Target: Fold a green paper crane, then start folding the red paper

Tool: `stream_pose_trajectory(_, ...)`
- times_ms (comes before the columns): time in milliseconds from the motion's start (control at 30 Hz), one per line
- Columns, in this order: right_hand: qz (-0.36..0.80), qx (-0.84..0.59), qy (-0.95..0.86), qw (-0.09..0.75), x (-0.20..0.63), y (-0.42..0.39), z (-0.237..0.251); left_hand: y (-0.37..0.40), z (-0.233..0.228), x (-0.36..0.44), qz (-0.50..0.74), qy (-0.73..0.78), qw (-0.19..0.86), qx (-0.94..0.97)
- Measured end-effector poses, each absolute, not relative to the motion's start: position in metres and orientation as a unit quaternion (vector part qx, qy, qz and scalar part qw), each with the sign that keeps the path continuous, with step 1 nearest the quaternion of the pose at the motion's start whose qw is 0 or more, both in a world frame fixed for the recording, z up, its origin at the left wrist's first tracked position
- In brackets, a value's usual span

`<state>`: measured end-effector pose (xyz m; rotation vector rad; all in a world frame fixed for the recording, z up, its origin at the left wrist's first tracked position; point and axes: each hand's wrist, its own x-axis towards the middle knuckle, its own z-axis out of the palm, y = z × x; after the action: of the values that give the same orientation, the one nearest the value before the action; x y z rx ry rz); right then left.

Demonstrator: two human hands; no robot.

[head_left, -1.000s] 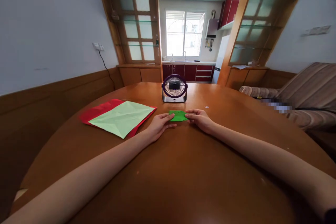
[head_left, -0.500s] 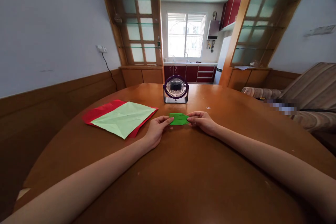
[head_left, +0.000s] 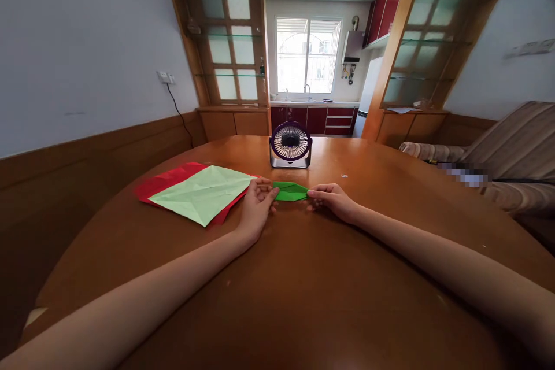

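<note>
A small folded piece of bright green paper (head_left: 289, 191) lies on the round wooden table (head_left: 303, 289), just in front of a small desk fan. My left hand (head_left: 255, 207) pinches its left end with the fingertips. My right hand (head_left: 330, 200) pinches its right tip. The paper now looks long and pointed, stretched between both hands. Both forearms reach across the table toward it.
A pale green sheet (head_left: 203, 193) lies on a red sheet (head_left: 162, 181) left of my left hand. A small dark desk fan (head_left: 290, 145) stands behind the folded paper. A striped sofa (head_left: 511, 156) sits at the right; a kitchen shows beyond.
The green paper has gone from a squat rectangle to a narrower, pointed shape. My left hand has shifted a little left and up along its end; my right hand stays at the right tip.
</note>
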<state>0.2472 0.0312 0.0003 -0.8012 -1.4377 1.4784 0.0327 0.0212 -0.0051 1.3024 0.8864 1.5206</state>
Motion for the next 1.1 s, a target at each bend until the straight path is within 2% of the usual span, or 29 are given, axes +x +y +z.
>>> stream_pose_trajectory(167,0.606,-0.297,-0.593,0.440,0.249,0.033,0.000,0.023,-0.009,0.031,0.600,0.372,0.398,0.586)
stream_pose_trajectory(367,0.630,-0.287,-0.598,0.404,0.252,0.034,-0.004,0.020,-0.006,0.033,0.549,0.399,0.401,0.615)
stream_pose_trajectory(567,0.624,-0.307,-0.593,0.406,0.253,0.029,-0.002,0.015,-0.005,0.036,0.489,0.396,0.361,0.688)
stream_pose_trajectory(900,0.586,-0.311,-0.639,0.390,0.247,0.024,0.002,0.018,-0.006,0.036,0.463,0.383,0.400,0.693)
stream_pose_trajectory(1100,0.534,-0.283,-0.702,0.376,0.244,0.020,0.000,0.016,-0.005,0.037,0.460,0.381,0.315,0.738)
